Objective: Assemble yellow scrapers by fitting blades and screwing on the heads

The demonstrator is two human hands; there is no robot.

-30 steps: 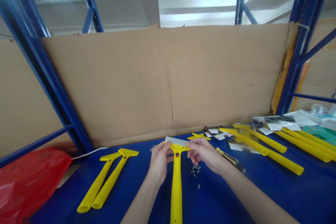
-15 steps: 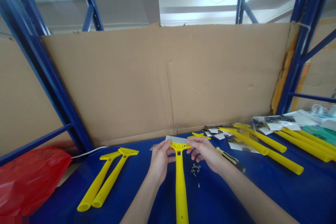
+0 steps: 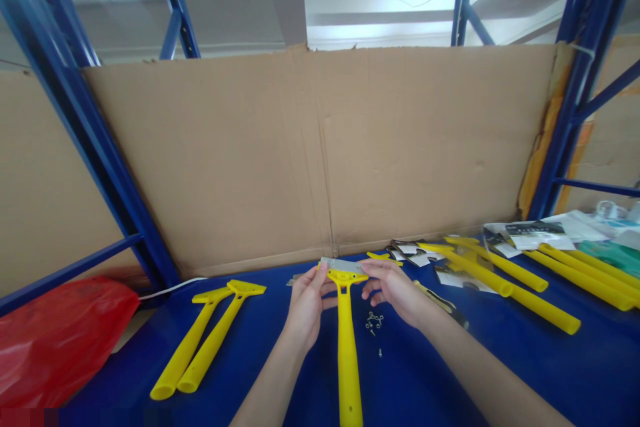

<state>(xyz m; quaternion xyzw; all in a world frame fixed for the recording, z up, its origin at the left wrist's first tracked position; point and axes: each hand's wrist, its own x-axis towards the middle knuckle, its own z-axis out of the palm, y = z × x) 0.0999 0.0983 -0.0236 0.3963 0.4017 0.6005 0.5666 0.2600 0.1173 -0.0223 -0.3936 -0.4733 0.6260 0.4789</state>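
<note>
A yellow scraper [image 3: 348, 340] stands in front of me, its head up and its long handle running down toward me. Along the top of that head lies a flat grey metal blade [image 3: 343, 265]. My left hand [image 3: 307, 298] grips the left end of the head and blade between thumb and fingers. At the right end, my right hand [image 3: 393, 288] pinches the blade and the head's corner, its other fingers curled below. Several small screws [image 3: 374, 322] lie on the blue surface just under my right hand. Behind my right forearm is a yellow-and-black tool [image 3: 445, 305], partly covered.
Two yellow scraper handles [image 3: 220, 337] lie at left, beside a red plastic bag [image 3: 75, 340]. More yellow handles [image 3: 540, 303] and packaging cards [image 3: 540, 235] are spread at right. A cardboard panel [image 3: 250, 160] closes off the back, between blue rack posts [image 3: 115, 167].
The view has shifted very slightly. The blade sits a little lower against the scraper head, and both hands stay at its two ends.
</note>
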